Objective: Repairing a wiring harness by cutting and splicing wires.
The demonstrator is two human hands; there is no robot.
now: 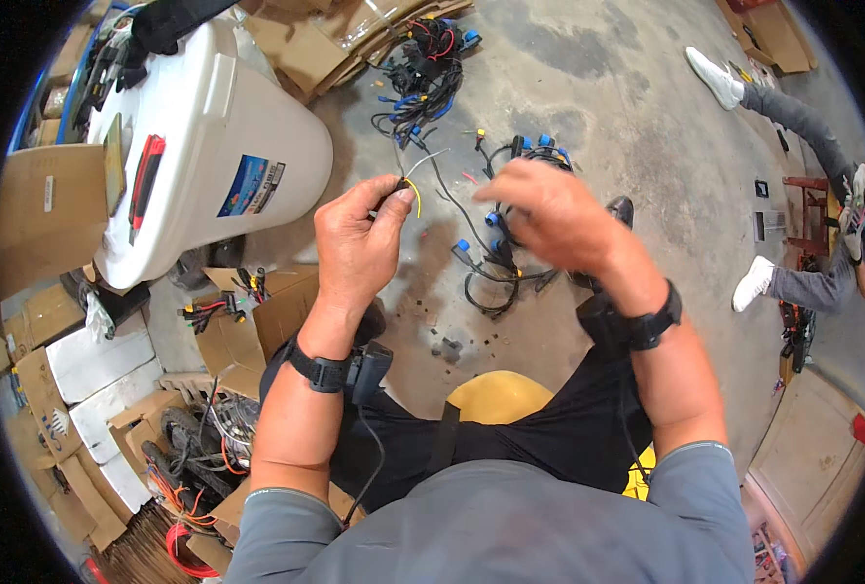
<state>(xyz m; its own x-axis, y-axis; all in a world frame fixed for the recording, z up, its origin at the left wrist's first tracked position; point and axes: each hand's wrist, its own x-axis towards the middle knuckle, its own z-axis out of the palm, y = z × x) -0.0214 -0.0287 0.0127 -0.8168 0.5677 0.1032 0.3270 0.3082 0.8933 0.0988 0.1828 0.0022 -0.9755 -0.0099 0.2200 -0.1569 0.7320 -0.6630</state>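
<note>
My left hand (357, 238) is closed, thumb and forefinger pinching a cable whose thin wires fan out at the tip. A yellow wire (417, 198) curves down from the pinch, and a pale grey wire (429, 159) points up and right. Across from it, my right hand (554, 209) is raised over the floor and blurred by motion, so its finger state is unclear. Beneath and around the right hand lie black cables with blue connectors (492, 219), partly hidden by it. A looped black cable (491, 304) rests on the floor between my hands and my legs.
A white plastic bucket (282, 136) stands at the left, a red-and-black hand tool (146, 185) on its lid. A heap of cables (423, 83) lies farther off beside flattened cardboard (301, 44). At right another person's legs (792, 112) extend inward. Boxes (267, 321) crowd the left.
</note>
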